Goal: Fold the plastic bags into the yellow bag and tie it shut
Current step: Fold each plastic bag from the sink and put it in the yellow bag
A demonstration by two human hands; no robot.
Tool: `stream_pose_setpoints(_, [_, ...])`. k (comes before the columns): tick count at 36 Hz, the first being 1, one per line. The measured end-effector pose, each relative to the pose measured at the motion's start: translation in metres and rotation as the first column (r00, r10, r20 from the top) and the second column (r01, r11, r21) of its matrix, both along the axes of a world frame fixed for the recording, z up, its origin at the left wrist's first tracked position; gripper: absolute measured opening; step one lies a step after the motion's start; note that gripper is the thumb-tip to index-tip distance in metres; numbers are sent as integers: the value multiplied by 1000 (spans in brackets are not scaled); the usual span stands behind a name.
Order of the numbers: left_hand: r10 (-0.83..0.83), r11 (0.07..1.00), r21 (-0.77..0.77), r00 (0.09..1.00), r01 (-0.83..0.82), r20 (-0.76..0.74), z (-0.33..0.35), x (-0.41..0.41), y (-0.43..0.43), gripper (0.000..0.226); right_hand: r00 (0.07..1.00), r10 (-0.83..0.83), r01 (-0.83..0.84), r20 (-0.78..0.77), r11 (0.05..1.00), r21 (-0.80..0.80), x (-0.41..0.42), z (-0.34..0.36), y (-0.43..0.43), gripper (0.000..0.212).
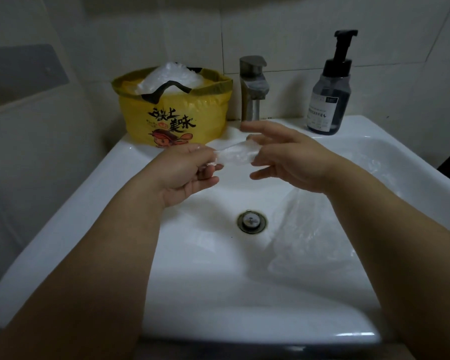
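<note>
Loose clear plastic (309, 242) is seen lying in the sink (63, 216), lower right. At mid-frame, a folded bag (234, 154) is pinched at its ends by the left hand (190, 172) and the right hand (291, 157). Farther back, upper left of centre, the yellow bag (174, 118) is stood on the rim, stuffed with clear bags.

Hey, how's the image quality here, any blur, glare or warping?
Head view: dim, flat light; a glare streak on the front rim of the sink; wide-angle warping bows its edges; the clear bag held between the left hand and right hand looks motion-blurred.
</note>
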State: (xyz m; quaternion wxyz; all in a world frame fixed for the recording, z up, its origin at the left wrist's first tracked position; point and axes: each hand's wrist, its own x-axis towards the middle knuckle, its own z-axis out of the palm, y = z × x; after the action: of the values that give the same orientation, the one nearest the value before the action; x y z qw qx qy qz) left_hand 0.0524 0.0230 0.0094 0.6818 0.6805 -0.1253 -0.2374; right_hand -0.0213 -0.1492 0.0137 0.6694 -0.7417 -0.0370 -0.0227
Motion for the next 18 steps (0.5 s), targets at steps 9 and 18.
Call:
stream_pose_setpoints(9, [-38,999,-5,991,37,-128,0,-2,-2,6,988,-128,150,82,913,-378,4,-9,7,33])
stream_pose_setpoints(18, [-60,998,33,998,60,20,-1,-4,-3,10,990,-120,134,73,964,-229,6,-10,5,8])
